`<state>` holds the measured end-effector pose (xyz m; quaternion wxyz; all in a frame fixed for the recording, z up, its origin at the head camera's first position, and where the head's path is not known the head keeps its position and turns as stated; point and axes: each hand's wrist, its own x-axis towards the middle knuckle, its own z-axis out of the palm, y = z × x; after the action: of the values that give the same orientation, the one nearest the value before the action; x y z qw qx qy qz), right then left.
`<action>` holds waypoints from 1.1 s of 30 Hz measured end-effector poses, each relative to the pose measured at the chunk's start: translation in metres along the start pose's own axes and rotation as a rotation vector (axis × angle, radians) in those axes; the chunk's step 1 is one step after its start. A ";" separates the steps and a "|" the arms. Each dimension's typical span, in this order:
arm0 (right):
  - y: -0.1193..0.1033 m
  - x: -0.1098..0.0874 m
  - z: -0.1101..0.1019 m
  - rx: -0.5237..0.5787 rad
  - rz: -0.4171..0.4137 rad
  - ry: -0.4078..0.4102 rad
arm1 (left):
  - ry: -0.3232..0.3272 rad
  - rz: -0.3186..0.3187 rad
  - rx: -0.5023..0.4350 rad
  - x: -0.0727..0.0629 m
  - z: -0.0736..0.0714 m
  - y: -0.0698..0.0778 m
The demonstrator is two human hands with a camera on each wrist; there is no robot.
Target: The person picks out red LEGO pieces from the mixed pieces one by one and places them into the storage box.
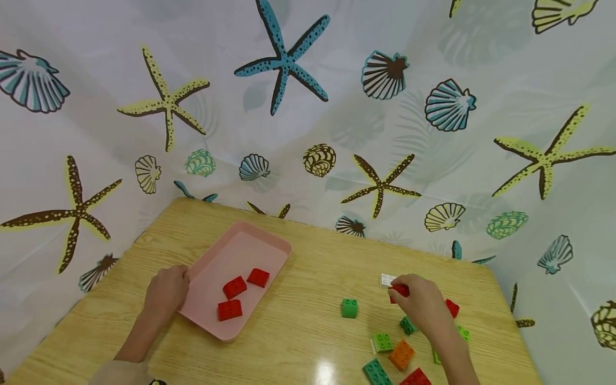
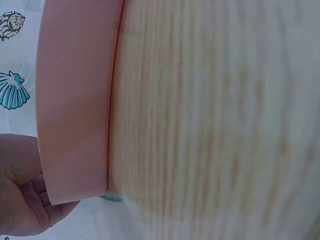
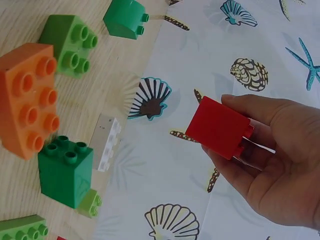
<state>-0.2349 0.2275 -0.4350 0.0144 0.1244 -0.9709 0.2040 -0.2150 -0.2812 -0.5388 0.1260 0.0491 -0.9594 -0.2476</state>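
Observation:
My left hand (image 1: 167, 287) grips the left side of a pink plastic tray (image 1: 246, 243). In the left wrist view its fingers curl behind the tray's wall (image 2: 75, 110) at a corner. Inside the tray lie three red building blocks (image 1: 234, 287). My right hand (image 1: 423, 302) pinches another red block (image 3: 219, 127) between thumb and fingers, over the right part of the table. The studs of this block face the palm in the right wrist view. Close by on the table is a white block (image 1: 387, 279), partly hidden behind the right hand in the head view.
Loose blocks lie around the right arm: a bright green one (image 1: 349, 308), a lime one (image 1: 383, 343), an orange one (image 1: 401, 355), dark green ones (image 1: 377, 371) and red ones (image 1: 416, 377). A cloth with shells and starfish (image 1: 284, 64) hangs behind the wooden table (image 1: 303, 299).

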 end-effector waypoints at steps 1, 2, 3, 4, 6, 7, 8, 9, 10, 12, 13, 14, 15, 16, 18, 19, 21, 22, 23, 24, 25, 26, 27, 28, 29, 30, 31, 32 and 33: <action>-0.002 0.001 0.000 -0.009 -0.010 0.006 | 0.002 0.002 -0.001 0.000 0.000 0.000; -0.004 0.002 0.000 -0.015 -0.017 0.009 | 0.002 0.004 -0.002 0.000 0.000 0.000; -0.006 0.003 0.000 -0.016 -0.021 0.011 | 0.001 0.004 -0.003 0.000 0.000 0.000; -0.008 0.004 0.000 -0.018 -0.030 0.016 | 0.002 0.004 -0.003 0.000 0.001 0.000; -0.013 0.005 0.001 -0.010 -0.046 0.014 | 0.002 0.003 -0.005 0.000 0.001 -0.001; -0.015 0.006 0.002 -0.001 -0.054 0.013 | 0.003 0.002 -0.005 0.000 0.001 0.000; -0.016 0.007 0.003 0.009 -0.063 0.011 | 0.003 0.004 -0.005 0.000 0.001 0.000; -0.018 0.008 0.003 0.014 -0.072 0.013 | 0.005 0.005 -0.005 0.000 0.001 0.000; -0.020 0.008 0.004 0.019 -0.078 0.014 | 0.005 0.004 -0.006 0.000 0.001 0.000; -0.022 0.009 0.005 0.022 -0.088 0.016 | 0.003 0.005 -0.005 0.000 0.001 0.000; -0.023 0.010 0.006 0.024 -0.093 0.018 | -0.002 0.002 -0.004 0.000 0.001 0.000; -0.024 0.010 0.006 0.024 -0.097 0.021 | -0.006 0.001 -0.004 0.000 0.001 0.000; -0.025 0.011 0.007 0.022 -0.100 0.027 | -0.009 0.000 -0.003 0.000 0.001 0.000; -0.026 0.011 0.008 0.022 -0.101 0.031 | -0.013 0.001 -0.002 0.000 0.001 0.000; -0.028 0.013 0.009 0.023 -0.107 0.031 | -0.015 0.003 0.003 0.001 0.001 0.000; -0.029 0.014 0.010 0.025 -0.109 0.031 | -0.016 0.005 0.004 0.001 0.001 0.000; -0.031 0.015 0.011 0.025 -0.113 0.031 | -0.014 0.010 0.007 0.002 0.001 -0.001; -0.032 0.015 0.012 0.025 -0.116 0.029 | -0.016 0.010 0.007 0.002 0.002 -0.001; -0.032 0.015 0.012 0.026 -0.120 0.029 | -0.015 0.009 0.007 0.002 0.002 -0.002; -0.033 0.016 0.012 0.028 -0.125 0.030 | -0.020 0.005 0.005 0.003 0.002 -0.002; -0.034 0.016 0.013 0.029 -0.130 0.032 | -0.024 0.003 0.004 0.003 0.002 -0.002; -0.035 0.016 0.012 0.031 -0.133 0.033 | -0.029 -0.003 0.003 0.003 0.002 -0.003; -0.035 0.016 0.013 0.030 -0.138 0.035 | -0.036 -0.009 0.001 0.003 0.002 -0.003; -0.036 0.016 0.013 0.031 -0.140 0.035 | -0.045 -0.015 0.000 0.003 0.001 -0.003; -0.037 0.017 0.013 0.034 -0.145 0.037 | -0.052 -0.019 0.001 0.003 0.001 -0.003; -0.037 0.018 0.013 0.036 -0.149 0.038 | -0.058 -0.022 0.002 0.004 0.001 -0.003; -0.038 0.019 0.013 0.035 -0.153 0.040 | -0.062 -0.023 0.003 0.004 0.001 -0.003; -0.039 0.020 0.013 0.033 -0.158 0.042 | -0.064 -0.025 0.004 0.004 0.001 -0.003; -0.040 0.021 0.014 0.028 -0.165 0.044 | -0.064 -0.023 0.005 0.004 0.001 -0.002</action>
<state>-0.2454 0.1816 -0.4302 0.0505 0.1995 -0.9539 0.2185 -0.2188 -0.2838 -0.5396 0.0921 0.0526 -0.9629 -0.2480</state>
